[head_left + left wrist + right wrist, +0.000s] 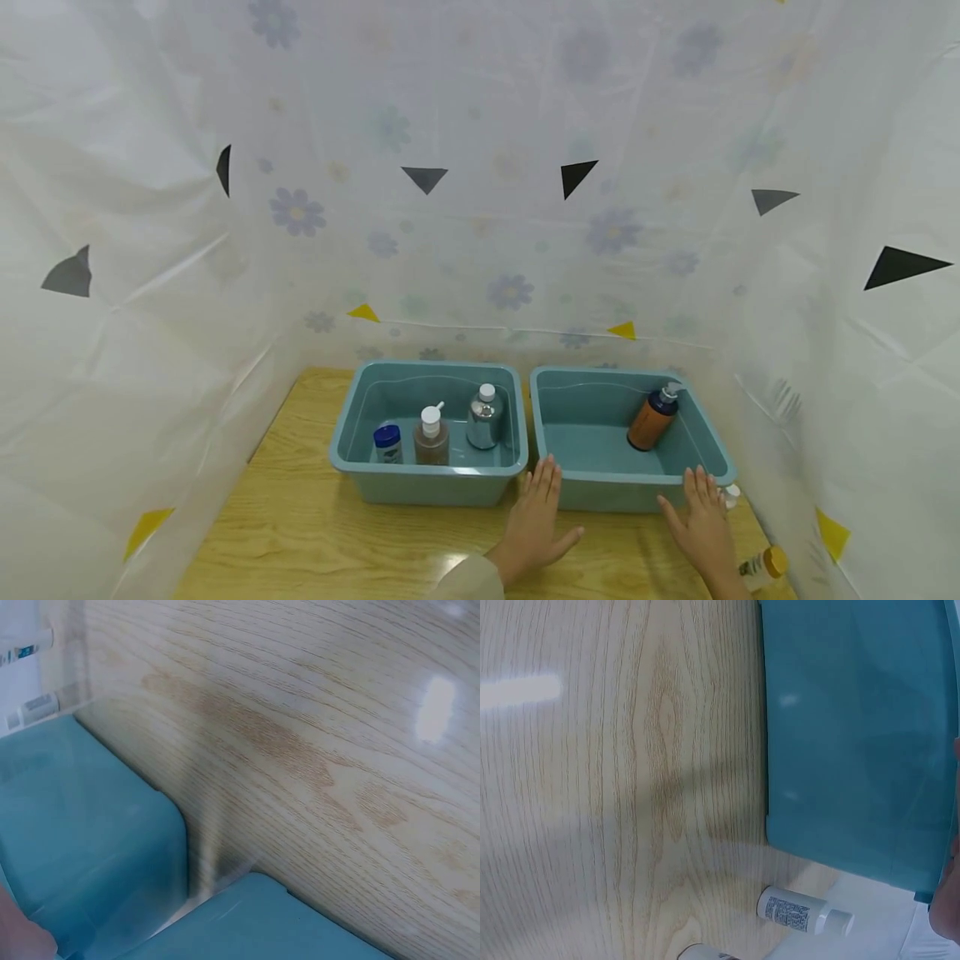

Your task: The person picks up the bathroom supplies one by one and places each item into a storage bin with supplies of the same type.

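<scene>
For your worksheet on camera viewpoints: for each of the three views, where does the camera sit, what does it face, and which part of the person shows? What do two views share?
Head: worn high, looking forward and down at two teal bins; left hand and right hand show, fingers straight at the right bin.
Left wrist: faces the wooden table and both bins' corners; a sliver of skin at the lower left edge.
Right wrist: faces table, right bin and a white bottle; skin at the right edge.
Shared: right bin, table.

Two teal bins side by side, left bin (352, 433), right bin (705, 433), three bottles in the left, one pump bottle (651, 419) in the right, two more bottles lying near right, two hands (536, 521).
</scene>
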`<act>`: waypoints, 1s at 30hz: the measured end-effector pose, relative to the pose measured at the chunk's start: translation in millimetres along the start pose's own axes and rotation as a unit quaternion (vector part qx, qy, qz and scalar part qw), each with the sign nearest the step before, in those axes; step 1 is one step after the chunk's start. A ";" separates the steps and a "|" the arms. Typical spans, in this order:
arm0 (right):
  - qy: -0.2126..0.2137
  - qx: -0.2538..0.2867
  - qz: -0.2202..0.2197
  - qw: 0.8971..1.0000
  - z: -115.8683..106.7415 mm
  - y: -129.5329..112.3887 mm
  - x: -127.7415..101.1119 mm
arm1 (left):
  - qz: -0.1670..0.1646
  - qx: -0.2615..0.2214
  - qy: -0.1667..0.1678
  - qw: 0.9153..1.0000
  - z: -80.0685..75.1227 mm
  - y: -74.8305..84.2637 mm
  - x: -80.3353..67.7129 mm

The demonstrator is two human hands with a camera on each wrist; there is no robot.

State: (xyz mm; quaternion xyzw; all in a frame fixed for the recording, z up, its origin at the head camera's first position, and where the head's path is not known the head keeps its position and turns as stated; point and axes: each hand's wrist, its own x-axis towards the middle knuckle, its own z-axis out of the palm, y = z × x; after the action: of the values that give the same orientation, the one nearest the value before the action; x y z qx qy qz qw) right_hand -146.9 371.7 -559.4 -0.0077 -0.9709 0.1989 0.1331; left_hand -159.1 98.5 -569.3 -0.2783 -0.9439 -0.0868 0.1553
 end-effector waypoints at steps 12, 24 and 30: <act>0.003 0.009 -0.009 1.000 2.9 -3.6 -4.9 | -0.008 0.029 -0.003 1.000 -0.1 -1.0 -6.9; 0.022 0.012 -0.010 1.000 8.7 -6.4 -6.4 | -0.001 0.041 0.018 0.999 4.0 -5.4 -10.7; 0.051 -0.015 -0.028 0.998 11.8 -10.6 -6.6 | -0.005 0.055 0.014 0.998 4.6 -6.9 -11.0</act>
State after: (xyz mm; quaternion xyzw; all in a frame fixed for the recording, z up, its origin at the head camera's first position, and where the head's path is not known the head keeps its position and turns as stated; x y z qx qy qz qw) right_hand -143.2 357.0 -567.5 0.0071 -0.9655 0.1798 0.1880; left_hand -155.3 88.4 -577.9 -0.2629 -0.9464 -0.0396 0.1832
